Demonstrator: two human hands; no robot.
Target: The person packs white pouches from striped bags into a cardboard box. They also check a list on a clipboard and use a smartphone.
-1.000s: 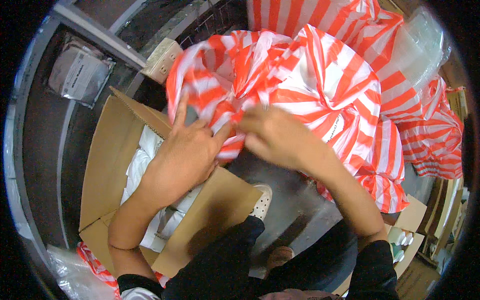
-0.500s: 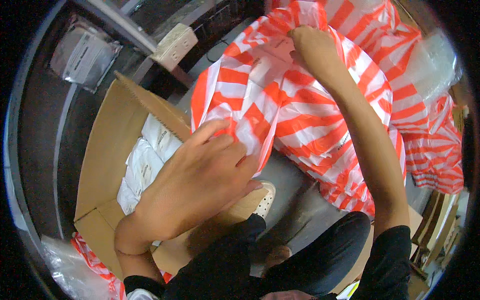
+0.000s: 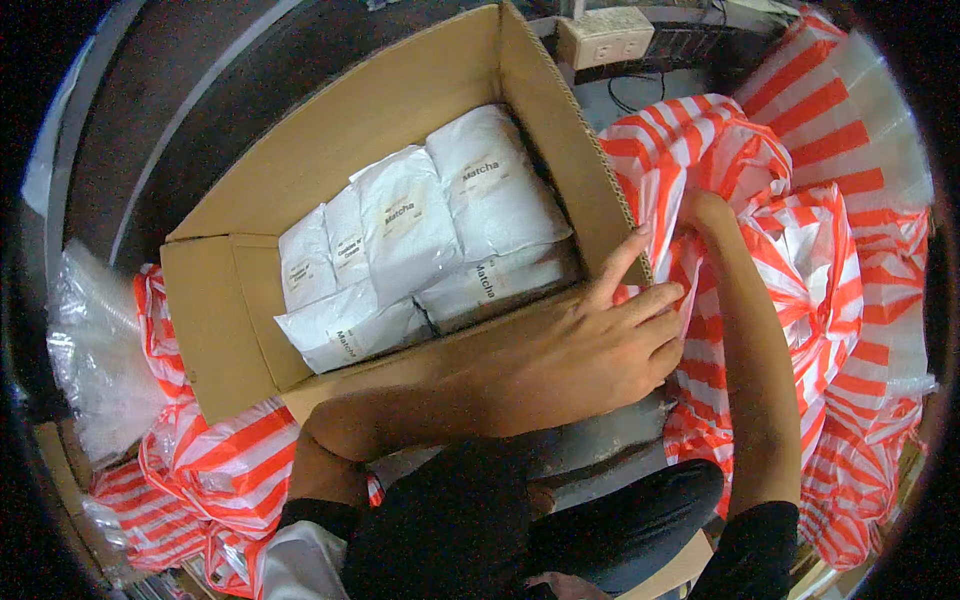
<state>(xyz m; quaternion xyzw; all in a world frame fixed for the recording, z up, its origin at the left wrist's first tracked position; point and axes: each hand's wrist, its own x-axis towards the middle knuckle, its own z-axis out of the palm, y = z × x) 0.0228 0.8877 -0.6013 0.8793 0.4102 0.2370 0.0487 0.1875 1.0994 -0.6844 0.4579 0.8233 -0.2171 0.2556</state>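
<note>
My left hand (image 3: 610,345) is at the right side of the cardboard box, its fingertips on the rim of a red-and-white striped plastic bag (image 3: 690,140). It appears to hold that rim, with the index finger stretched along it and the thumb hidden. My right hand (image 3: 703,212) reaches into the mouth of the same bag, so its fingers are out of sight behind the plastic. To the left, the open cardboard box (image 3: 350,85) stands tilted in view. Inside lie several white labelled pouches (image 3: 405,215), packed side by side at the bottom.
More striped bags surround me: one bag (image 3: 225,450) at lower left, another (image 3: 865,370) at far right. Clear plastic wrap (image 3: 100,350) lies left of the box. A white power outlet block (image 3: 605,38) is fixed beyond the box, with a dark cable (image 3: 635,92) near it.
My view has swung left, bringing the box and its pouches to the middle. The right hand has gone deeper into the bag's mouth. My left hand remains at the bag's rim.
</note>
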